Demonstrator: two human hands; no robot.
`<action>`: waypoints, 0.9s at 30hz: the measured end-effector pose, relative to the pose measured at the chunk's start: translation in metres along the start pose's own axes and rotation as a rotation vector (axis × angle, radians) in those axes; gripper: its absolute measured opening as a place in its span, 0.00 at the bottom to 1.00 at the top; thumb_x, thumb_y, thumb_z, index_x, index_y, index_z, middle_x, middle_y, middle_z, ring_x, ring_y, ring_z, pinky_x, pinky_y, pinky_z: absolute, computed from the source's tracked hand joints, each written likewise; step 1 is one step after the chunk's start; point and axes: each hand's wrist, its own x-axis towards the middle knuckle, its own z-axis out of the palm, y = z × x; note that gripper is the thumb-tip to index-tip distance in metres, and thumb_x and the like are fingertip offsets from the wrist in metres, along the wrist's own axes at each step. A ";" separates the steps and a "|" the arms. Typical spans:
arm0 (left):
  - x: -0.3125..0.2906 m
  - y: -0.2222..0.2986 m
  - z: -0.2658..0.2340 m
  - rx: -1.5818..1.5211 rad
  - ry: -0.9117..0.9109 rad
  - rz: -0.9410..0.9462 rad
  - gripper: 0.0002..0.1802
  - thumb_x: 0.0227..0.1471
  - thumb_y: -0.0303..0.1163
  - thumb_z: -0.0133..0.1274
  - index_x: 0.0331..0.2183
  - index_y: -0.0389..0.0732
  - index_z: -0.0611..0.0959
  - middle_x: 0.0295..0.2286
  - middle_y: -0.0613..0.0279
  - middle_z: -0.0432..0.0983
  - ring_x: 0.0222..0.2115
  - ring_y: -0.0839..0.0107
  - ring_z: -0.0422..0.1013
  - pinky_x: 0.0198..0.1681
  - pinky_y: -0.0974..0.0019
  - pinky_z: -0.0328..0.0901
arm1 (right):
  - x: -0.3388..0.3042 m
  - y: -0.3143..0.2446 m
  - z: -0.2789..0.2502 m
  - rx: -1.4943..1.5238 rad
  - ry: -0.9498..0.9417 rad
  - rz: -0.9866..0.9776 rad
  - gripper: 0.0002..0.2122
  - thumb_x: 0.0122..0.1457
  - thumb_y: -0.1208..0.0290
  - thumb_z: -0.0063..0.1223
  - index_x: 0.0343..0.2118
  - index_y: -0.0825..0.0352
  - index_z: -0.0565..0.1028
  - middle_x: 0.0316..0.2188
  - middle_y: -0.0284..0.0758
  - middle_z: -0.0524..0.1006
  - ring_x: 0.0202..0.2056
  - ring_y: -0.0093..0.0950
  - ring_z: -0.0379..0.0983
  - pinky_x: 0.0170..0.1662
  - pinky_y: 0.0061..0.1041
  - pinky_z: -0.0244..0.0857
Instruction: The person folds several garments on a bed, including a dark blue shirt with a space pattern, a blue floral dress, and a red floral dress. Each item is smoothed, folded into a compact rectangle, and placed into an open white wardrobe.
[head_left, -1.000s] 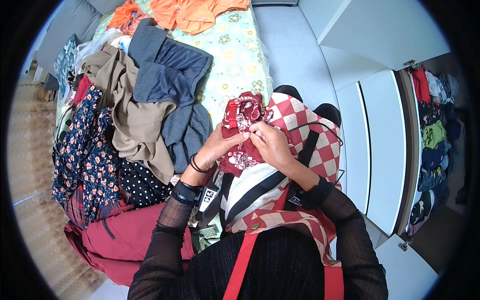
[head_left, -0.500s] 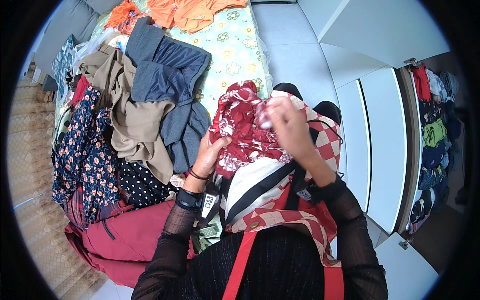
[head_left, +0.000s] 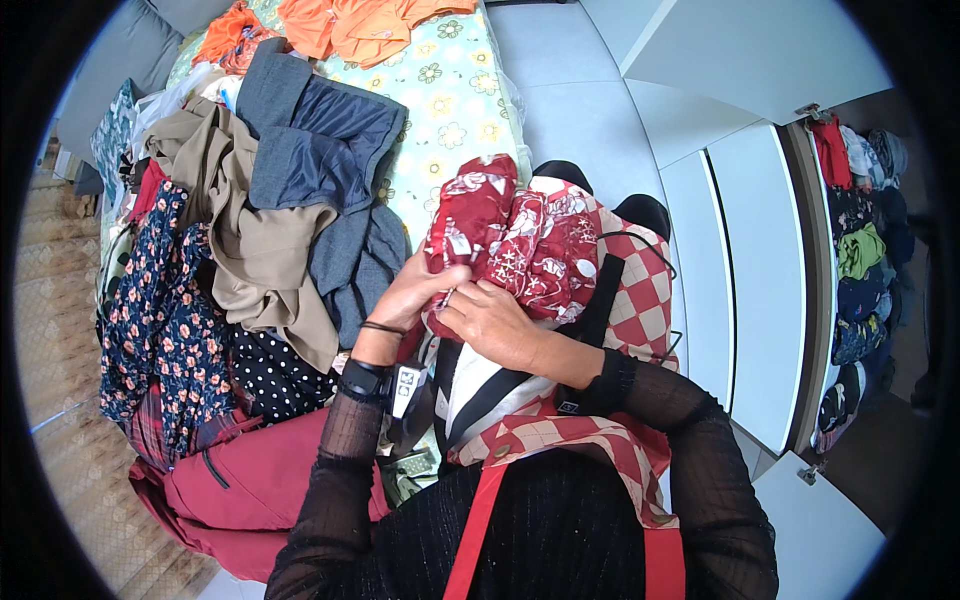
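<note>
A red garment with a white floral print is bunched into thick folds above my lap. My left hand grips its near left edge, thumb on top and fingers out of sight beneath the cloth. Close against that thumb, my right hand has its fingers curled onto the same near edge. Both hands are closed on the garment. Under it lie a white cloth with black stripes and a red and cream checked apron over my lap.
To the left, a pile holds a grey garment, a beige garment, a navy floral garment and a dark red one. Orange clothes lie on the flowered bed cover. At right stands an open wardrobe with folded clothes.
My right hand has come down and left from the garment's far right side to beside my left hand. The garment is now folded into a more compact bundle.
</note>
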 end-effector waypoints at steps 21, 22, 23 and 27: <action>-0.031 0.000 -0.022 -0.891 -0.105 0.229 0.28 0.51 0.32 0.48 0.53 0.31 0.67 0.48 0.48 0.71 0.46 0.58 0.72 0.53 0.58 0.65 | -0.037 0.070 -0.102 0.807 0.223 1.019 0.17 0.63 0.65 0.46 0.51 0.69 0.68 0.39 0.29 0.73 0.35 0.16 0.69 0.33 0.13 0.64; -0.034 0.002 -0.024 -0.886 -0.113 0.233 0.28 0.50 0.31 0.48 0.53 0.31 0.67 0.48 0.48 0.71 0.46 0.58 0.72 0.53 0.58 0.65 | -0.037 0.067 -0.102 0.896 0.202 1.016 0.18 0.64 0.64 0.45 0.52 0.68 0.67 0.41 0.30 0.73 0.37 0.17 0.69 0.33 0.13 0.64; -0.037 0.003 -0.025 -0.874 -0.117 0.231 0.28 0.50 0.31 0.48 0.53 0.31 0.67 0.48 0.48 0.71 0.46 0.58 0.72 0.53 0.58 0.65 | -0.036 0.064 -0.105 0.976 0.195 1.016 0.18 0.64 0.64 0.43 0.54 0.68 0.66 0.43 0.31 0.72 0.39 0.17 0.69 0.33 0.13 0.65; -0.044 0.002 -0.026 -0.823 -0.114 0.207 0.29 0.50 0.31 0.48 0.53 0.31 0.67 0.48 0.48 0.71 0.46 0.58 0.72 0.53 0.58 0.65 | -0.024 0.054 -0.125 1.188 0.189 0.880 0.22 0.66 0.61 0.39 0.58 0.67 0.61 0.51 0.34 0.68 0.48 0.23 0.67 0.45 0.20 0.64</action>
